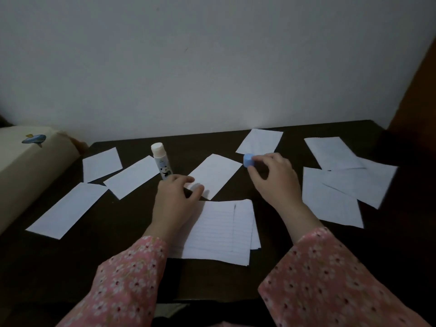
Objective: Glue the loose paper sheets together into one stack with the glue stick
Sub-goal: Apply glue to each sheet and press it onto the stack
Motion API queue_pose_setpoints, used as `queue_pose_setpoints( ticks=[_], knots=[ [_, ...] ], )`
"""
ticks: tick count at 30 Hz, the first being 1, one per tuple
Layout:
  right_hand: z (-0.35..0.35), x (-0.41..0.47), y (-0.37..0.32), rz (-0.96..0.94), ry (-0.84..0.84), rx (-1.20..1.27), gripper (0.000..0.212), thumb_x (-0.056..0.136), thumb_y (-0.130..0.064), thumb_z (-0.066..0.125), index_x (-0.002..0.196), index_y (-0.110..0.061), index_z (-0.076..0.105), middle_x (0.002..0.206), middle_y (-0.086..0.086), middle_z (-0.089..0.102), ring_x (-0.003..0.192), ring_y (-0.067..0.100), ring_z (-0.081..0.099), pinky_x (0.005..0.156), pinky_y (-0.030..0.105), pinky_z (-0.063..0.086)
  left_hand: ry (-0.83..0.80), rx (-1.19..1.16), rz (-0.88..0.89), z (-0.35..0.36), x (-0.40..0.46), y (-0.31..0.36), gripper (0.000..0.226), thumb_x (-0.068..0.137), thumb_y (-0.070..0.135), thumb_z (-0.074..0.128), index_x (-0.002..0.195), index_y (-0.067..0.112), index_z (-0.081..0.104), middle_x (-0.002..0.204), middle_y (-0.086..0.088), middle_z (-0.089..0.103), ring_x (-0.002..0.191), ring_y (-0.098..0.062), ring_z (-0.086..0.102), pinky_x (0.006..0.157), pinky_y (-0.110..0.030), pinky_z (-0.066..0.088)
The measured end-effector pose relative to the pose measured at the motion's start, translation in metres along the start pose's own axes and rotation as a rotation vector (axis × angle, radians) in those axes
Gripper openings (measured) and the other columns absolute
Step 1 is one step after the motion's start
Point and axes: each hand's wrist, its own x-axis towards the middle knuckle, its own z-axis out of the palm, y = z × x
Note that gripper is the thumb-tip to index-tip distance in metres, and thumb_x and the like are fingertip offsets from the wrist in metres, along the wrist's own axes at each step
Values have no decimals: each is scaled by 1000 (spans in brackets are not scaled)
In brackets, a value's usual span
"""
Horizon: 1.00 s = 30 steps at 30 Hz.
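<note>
Paper sheets (213,178) lie scattered over a dark worktop (70,256), with an uncapped glue stick (161,161) among them.

A cream box (28,175) with a fish sticker sits at the left edge of the worktop. A stack of lined sheets (219,232) lies nearest the person, between the two pink floral sleeves (330,279). The left hand (175,197) rests by the base of the upright glue stick, fingers loosely curled over a loose sheet; whether it grips the stick I cannot tell. The right hand (273,178) pinches the blue cap (249,160) in its fingertips, well apart from the stick.
</note>
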Motion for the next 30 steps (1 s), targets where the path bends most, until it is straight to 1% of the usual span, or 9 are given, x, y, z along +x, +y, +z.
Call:
queue_pose_setpoints(
  ticks=[3, 6, 10, 12, 15, 22, 26, 28, 30],
  knots=[
    [-28, -1, 30, 154, -7, -148, 34, 95, -27, 52, 129, -29, 55, 135, -3, 48, 125, 17, 41, 101, 37, 36, -20, 104, -42, 12, 6, 12, 49, 87, 48, 59, 128, 23, 58, 134, 1, 52, 126, -20, 42, 105, -44, 39],
    [-52, -3, 53, 305, -170, -308, 49, 92, -23, 51, 140, -28, 44, 146, -2, 38, 132, 22, 33, 105, 43, 30, -102, 251, -65, 20, 11, 17, 57, 87, 54, 55, 134, 21, 51, 140, -1, 48, 128, -25, 41, 103, -48, 37],
    [-61, -7, 70, 368, -375, -489, 56, 96, -40, 44, 149, -30, 28, 157, -6, 20, 142, 23, 18, 111, 58, 12, -146, 306, -62, 23, 14, 17, 53, 87, 57, 51, 125, 20, 55, 137, -2, 49, 124, -26, 43, 99, -49, 37],
    [-59, -9, 73, 345, -373, -508, 56, 96, -48, 43, 148, -33, 29, 157, -8, 20, 144, 23, 14, 110, 66, -1, -172, 305, -64, 22, 17, 15, 53, 87, 58, 52, 123, 21, 56, 137, -1, 49, 124, -26, 43, 100, -49, 37],
    [-57, -11, 72, 315, -348, -502, 55, 95, -55, 42, 145, -35, 35, 155, -9, 26, 144, 22, 15, 107, 69, -7, -210, 292, -71, 20, 18, 12, 54, 87, 59, 52, 127, 22, 55, 142, 1, 46, 128, -26, 40, 103, -50, 35],
    [-46, -13, 61, 279, -218, -412, 40, 93, -51, 49, 127, -30, 57, 140, -9, 48, 141, 21, 24, 108, 67, -9, -268, 234, -58, 15, 18, 6, 55, 88, 53, 55, 133, 22, 51, 146, 2, 43, 133, -24, 37, 109, -51, 32],
    [-43, -12, 52, 257, -160, -355, 39, 92, -52, 52, 121, -28, 61, 133, -8, 54, 137, 19, 30, 110, 64, -7, -279, 228, -38, 14, 19, 2, 58, 88, 53, 56, 136, 22, 48, 147, 3, 41, 135, -23, 36, 110, -48, 33],
    [-42, -10, 48, 236, -121, -311, 40, 92, -53, 52, 121, -27, 61, 131, -7, 56, 132, 17, 36, 113, 60, 1, -277, 230, -23, 13, 19, 1, 58, 88, 53, 56, 137, 22, 49, 147, 4, 41, 135, -22, 36, 109, -46, 34],
    [-40, -8, 43, 192, -55, -260, 38, 92, -53, 51, 118, -27, 62, 126, -7, 58, 124, 15, 43, 111, 50, 18, -279, 231, -7, 13, 20, -2, 59, 87, 53, 57, 137, 22, 49, 146, 4, 42, 134, -21, 37, 109, -45, 35]
  ],
)
